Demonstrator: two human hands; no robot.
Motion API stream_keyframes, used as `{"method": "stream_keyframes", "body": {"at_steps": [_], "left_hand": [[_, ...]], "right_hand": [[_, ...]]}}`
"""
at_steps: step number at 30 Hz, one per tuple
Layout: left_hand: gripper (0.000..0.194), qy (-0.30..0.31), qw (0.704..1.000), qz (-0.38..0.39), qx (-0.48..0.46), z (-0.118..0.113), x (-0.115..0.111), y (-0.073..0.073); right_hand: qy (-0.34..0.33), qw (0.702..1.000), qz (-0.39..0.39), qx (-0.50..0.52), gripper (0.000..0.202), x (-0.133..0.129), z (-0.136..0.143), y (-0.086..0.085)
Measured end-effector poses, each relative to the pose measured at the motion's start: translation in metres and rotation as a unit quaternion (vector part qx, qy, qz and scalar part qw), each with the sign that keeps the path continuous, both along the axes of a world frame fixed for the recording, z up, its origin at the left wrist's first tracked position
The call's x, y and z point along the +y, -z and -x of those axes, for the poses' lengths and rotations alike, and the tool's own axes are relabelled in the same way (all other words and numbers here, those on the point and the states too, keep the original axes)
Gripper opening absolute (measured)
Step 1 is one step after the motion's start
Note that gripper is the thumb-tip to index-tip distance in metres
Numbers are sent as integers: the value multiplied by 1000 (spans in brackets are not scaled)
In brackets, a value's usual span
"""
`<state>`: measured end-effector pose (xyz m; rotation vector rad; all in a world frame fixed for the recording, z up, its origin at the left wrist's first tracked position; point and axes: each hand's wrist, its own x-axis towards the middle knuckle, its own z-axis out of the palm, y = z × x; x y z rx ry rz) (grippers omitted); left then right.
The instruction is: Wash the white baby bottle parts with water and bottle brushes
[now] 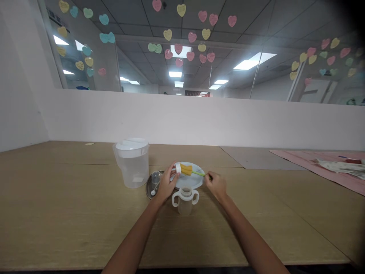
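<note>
Nearest, just below and between the fingers of both hands, a two-handled cup (pixel 184 207) stands upright with its mouth open; the wrists should stay clear of it. The right hand (pixel 217 186) has its fingers closed round the tail of a green-stemmed brush (pixel 186 169); a grip closer to the sponge would probably steer better. The left hand (pixel 167 183) grips a white cap (pixel 178 168), and the yellow sponge meets it between the hands; how deep it goes cannot be told. The person would do well to hold the cap firm and turn the stem gently. Just beyond the fingers lies a white plate (pixel 196 182); left of the left fingers are a metal tray (pixel 148 188) and a lidded pitcher (pixel 133 169).
</note>
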<state>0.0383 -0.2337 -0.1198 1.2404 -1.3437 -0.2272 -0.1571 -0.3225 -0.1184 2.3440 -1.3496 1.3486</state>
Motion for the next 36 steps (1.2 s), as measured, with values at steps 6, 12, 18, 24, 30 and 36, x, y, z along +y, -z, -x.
{"method": "stream_keyframes", "body": {"at_steps": [6,12,18,24,30,36], "left_hand": [[47,26,999,-35,-22,6,12,-14],[44,17,998,-49,-46,5,15,-17],[43,12,1000,-18,5,6,9,-13],[38,-95,993,64,-17,-4,7,-11],[31,-145,987,59,-38,-14,6,-10],[31,-213,967,-103,-91,-45,4,-1]], "right_hand": [[-35,999,2,-6,30,-1,2,5],[-69,996,60,-8,30,-2,3,11],[-25,997,75,1,29,-3,3,6],[34,997,45,-43,31,-6,4,4],[4,994,108,-14,34,-1,-2,4],[54,995,82,-27,34,-10,5,3]]}}
